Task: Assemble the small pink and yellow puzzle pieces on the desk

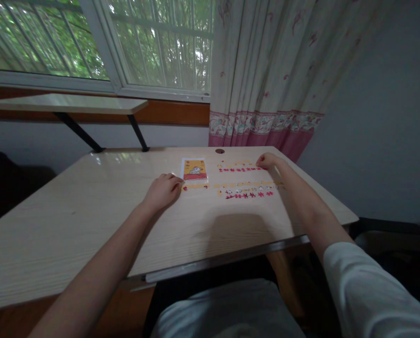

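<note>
My left hand rests on the table with curled fingers, its tips at the lower left corner of a picture card. The card shows a white cartoon animal on yellow with a red band below. Beside those fingertips begins a row of yellow jigsaw pieces; whatever is pinched there is too small to tell. At the right end of the far rows, my right hand points down with fingers pinched together. Under it runs a row of red jigsaw pieces. Its fingertips hide what they hold, if anything.
Nearer me lie more rows of loose pieces, among them red ones. A raised shelf on black brackets stands at the back left of the table. Behind are a barred window and a curtain. A round cable hole sits near the back edge.
</note>
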Motion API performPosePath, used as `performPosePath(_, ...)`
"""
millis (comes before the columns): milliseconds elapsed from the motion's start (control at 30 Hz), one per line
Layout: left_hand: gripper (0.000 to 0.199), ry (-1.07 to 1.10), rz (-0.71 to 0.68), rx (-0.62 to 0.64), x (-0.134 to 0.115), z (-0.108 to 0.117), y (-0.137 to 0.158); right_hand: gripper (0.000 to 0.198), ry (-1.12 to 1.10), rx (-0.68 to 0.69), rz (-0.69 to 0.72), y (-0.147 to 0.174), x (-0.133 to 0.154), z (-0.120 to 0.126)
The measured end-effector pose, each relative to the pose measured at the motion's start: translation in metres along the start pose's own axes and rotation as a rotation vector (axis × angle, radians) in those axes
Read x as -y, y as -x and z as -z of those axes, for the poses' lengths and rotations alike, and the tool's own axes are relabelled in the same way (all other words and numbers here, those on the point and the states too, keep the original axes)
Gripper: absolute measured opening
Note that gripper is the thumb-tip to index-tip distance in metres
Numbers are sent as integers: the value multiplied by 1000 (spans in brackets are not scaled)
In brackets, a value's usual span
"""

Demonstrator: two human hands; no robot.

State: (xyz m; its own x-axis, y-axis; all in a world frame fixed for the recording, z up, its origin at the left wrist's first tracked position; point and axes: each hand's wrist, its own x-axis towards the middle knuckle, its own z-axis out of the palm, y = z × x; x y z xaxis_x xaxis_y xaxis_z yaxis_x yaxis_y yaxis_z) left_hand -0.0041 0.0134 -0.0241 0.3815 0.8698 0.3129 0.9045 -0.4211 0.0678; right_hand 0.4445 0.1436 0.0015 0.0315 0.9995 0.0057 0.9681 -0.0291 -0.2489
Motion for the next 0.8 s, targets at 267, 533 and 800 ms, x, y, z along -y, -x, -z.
performPosePath(267, 41, 23, -12, -10, 1, -3, 0, 13, 32, 114, -43, -9, 9, -2)
performPosePath(533, 39, 43, -23, -26, 2, -3, -2, 8, 13, 30, -15, 1, 12, -2)
performPosePath(800, 29, 495, 81, -44, -26, -1, -5, 23, -446, -43, 281, 34, 64, -16)
